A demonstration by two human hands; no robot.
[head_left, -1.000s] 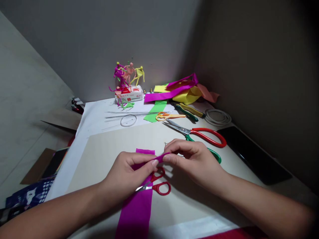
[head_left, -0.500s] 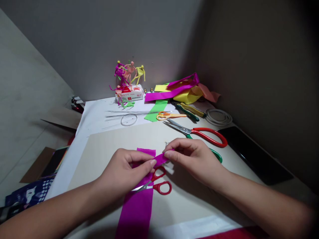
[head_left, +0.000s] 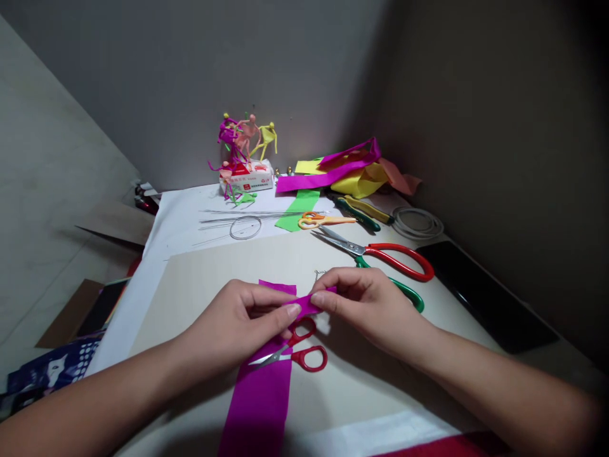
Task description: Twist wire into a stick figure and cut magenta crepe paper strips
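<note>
My left hand (head_left: 242, 327) and my right hand (head_left: 368, 301) pinch the two ends of a small magenta paper piece (head_left: 308, 304) just above the table. A thin wire seems to stick out behind my right fingers. Under my hands lies a long magenta paper strip (head_left: 259, 400) on a beige board (head_left: 214, 279). Small red-handled scissors (head_left: 297, 355) rest on that strip, just below my fingers.
Large red-handled scissors (head_left: 380, 254) and green-handled pliers (head_left: 404, 293) lie right of my hands. Orange scissors (head_left: 323, 221), thin wires (head_left: 242, 219), a wire ring (head_left: 245, 228), coloured paper (head_left: 342, 171), paper figures (head_left: 242, 143) on a small box, a white cable coil (head_left: 416, 222) and a dark phone (head_left: 485, 295) sit further back.
My fingers have worked the small magenta piece slightly; both hands stay in almost the same place.
</note>
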